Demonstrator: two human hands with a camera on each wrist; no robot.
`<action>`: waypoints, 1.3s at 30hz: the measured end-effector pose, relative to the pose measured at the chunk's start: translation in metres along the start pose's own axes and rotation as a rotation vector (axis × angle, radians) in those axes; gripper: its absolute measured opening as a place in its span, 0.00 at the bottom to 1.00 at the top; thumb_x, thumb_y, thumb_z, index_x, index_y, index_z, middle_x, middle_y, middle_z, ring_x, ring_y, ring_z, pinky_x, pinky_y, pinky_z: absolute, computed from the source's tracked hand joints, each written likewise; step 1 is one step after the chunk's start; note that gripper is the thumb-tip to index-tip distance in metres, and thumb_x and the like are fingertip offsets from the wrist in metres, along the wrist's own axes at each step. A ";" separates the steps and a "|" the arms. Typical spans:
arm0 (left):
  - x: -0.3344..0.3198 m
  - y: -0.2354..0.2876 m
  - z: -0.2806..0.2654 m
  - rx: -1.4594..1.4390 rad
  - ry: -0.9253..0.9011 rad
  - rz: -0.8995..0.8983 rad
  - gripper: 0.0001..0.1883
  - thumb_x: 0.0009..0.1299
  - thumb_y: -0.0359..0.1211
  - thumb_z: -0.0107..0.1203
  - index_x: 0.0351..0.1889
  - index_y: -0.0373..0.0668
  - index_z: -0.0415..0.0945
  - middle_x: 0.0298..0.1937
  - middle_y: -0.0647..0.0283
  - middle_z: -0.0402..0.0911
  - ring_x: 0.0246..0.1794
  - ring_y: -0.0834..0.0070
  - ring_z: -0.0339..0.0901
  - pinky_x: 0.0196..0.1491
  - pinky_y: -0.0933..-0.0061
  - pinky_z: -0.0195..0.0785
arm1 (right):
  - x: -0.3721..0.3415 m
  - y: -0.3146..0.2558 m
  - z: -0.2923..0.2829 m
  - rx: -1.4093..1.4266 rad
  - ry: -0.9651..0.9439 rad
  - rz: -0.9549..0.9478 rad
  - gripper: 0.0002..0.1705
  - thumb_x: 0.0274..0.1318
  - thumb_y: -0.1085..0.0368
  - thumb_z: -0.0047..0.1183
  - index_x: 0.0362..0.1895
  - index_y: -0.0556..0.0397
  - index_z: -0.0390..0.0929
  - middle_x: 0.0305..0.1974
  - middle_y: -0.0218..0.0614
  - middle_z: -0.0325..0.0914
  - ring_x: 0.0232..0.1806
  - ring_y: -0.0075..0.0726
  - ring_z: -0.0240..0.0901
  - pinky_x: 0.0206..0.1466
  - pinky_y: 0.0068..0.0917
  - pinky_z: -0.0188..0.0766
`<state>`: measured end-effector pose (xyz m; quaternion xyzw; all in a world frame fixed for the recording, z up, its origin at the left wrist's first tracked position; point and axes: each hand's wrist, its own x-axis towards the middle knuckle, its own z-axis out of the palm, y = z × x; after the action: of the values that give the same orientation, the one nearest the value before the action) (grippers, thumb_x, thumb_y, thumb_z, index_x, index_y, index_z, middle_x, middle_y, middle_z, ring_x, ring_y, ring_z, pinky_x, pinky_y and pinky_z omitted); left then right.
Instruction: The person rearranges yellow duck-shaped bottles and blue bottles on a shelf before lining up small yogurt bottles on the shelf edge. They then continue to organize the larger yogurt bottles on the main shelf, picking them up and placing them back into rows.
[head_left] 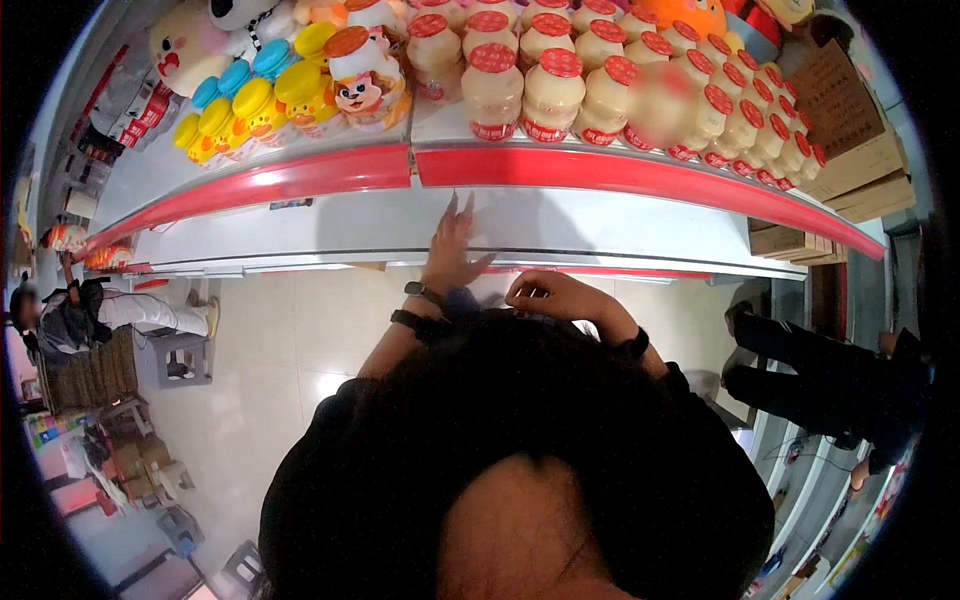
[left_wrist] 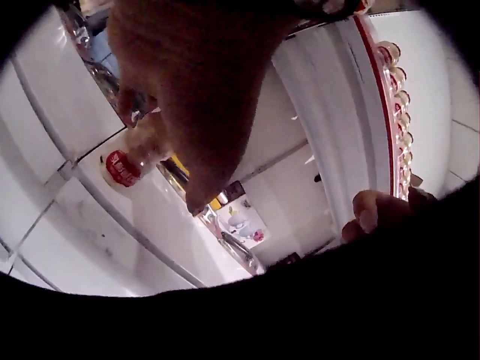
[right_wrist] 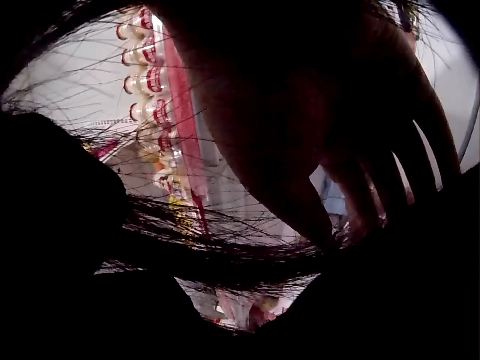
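Fingers extended, my left hand point(head_left: 455, 245) reaches over the white lower shelf point(head_left: 350, 222). In the left wrist view, that hand point(left_wrist: 199, 90) is close to a small bottle point(left_wrist: 124, 169) with a red label, its upper part near the fingers. The thumb stands away from the bottle, which the head view does not show. My right hand point(head_left: 570, 300) is bent close to the dark-haired head point(head_left: 500, 370), nothing visible in it. The right wrist view shows its fingers point(right_wrist: 390, 176) hanging loosely apart, tips hidden behind dark shapes.
Cream bottles point(head_left: 555, 95) with red lids crowd the upper shelf, beside yellow duck jars point(head_left: 260, 110) and plush toys point(head_left: 185, 45). Its red front edge point(head_left: 600, 170) runs above the hands. Cardboard boxes point(head_left: 840, 130) stand right. People point(head_left: 810, 370) are at both sides.
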<state>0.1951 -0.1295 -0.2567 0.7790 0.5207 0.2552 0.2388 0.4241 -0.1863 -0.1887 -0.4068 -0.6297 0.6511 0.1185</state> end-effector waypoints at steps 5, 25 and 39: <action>-0.002 -0.005 0.009 0.062 -0.012 0.053 0.58 0.54 0.46 0.69 0.79 0.51 0.40 0.78 0.43 0.38 0.75 0.40 0.46 0.70 0.45 0.52 | -0.005 -0.013 -0.003 -0.052 -0.004 -0.005 0.18 0.65 0.52 0.55 0.46 0.55 0.78 0.38 0.39 0.82 0.40 0.33 0.78 0.46 0.32 0.74; 0.005 -0.032 -0.004 0.135 -0.030 0.063 0.56 0.58 0.54 0.67 0.77 0.48 0.44 0.73 0.35 0.47 0.74 0.36 0.47 0.70 0.41 0.52 | 0.020 -0.017 -0.005 -0.077 -0.008 0.029 0.18 0.66 0.53 0.54 0.50 0.54 0.76 0.40 0.33 0.80 0.41 0.25 0.75 0.46 0.26 0.71; 0.008 -0.041 -0.007 0.097 -0.102 0.140 0.53 0.55 0.53 0.67 0.76 0.50 0.49 0.70 0.37 0.54 0.69 0.37 0.55 0.67 0.45 0.57 | -0.042 -0.185 -0.046 -0.178 0.124 -0.604 0.23 0.51 0.75 0.59 0.54 0.59 0.77 0.52 0.46 0.78 0.45 0.37 0.79 0.51 0.35 0.73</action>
<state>0.1647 -0.1074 -0.2764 0.8360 0.4639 0.2057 0.2086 0.4163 -0.1475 0.0026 -0.2491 -0.7681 0.5028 0.3086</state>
